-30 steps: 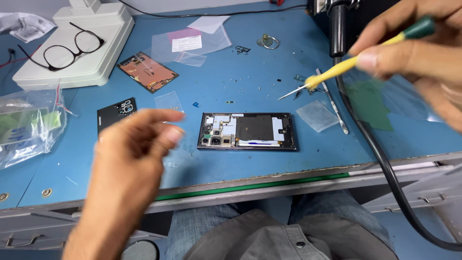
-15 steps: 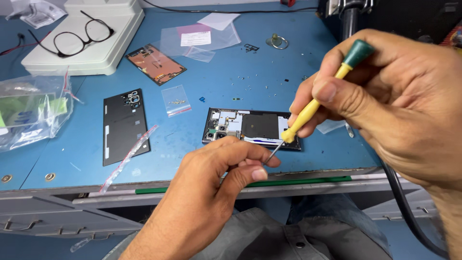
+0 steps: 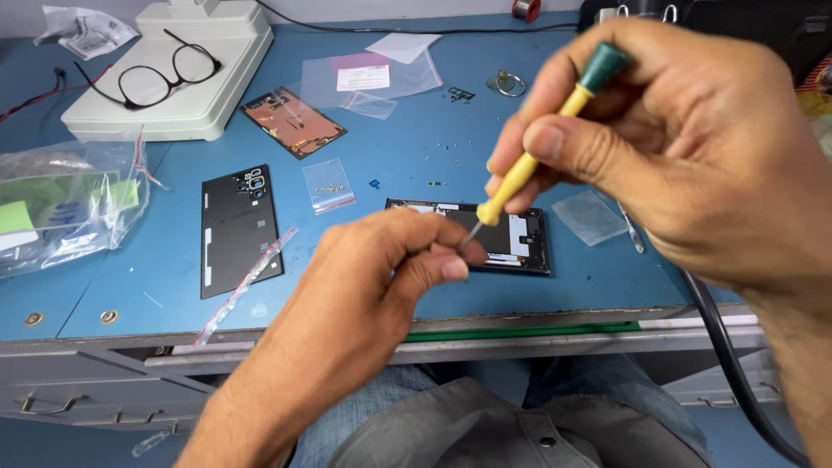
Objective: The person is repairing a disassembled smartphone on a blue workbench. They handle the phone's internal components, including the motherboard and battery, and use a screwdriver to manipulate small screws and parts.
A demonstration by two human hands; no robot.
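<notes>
Two hands of mine work just above the opened phone (image 3: 511,238), which lies flat near the front edge of the blue bench (image 3: 416,156). Left of the phone lies its black back cover (image 3: 238,230), with a small clear bag (image 3: 328,185) between them, and beyond that cover a pair of glasses (image 3: 165,74) rests on a white unit. My left hand (image 3: 373,286) hovers over the phone's left end, its fingers (image 3: 446,267) pinched together at the screwdriver's tip; whether they hold anything I cannot tell. My right hand (image 3: 685,147), above the phone's right side, has its fingers clenched around the yellow screwdriver (image 3: 537,156).
</notes>
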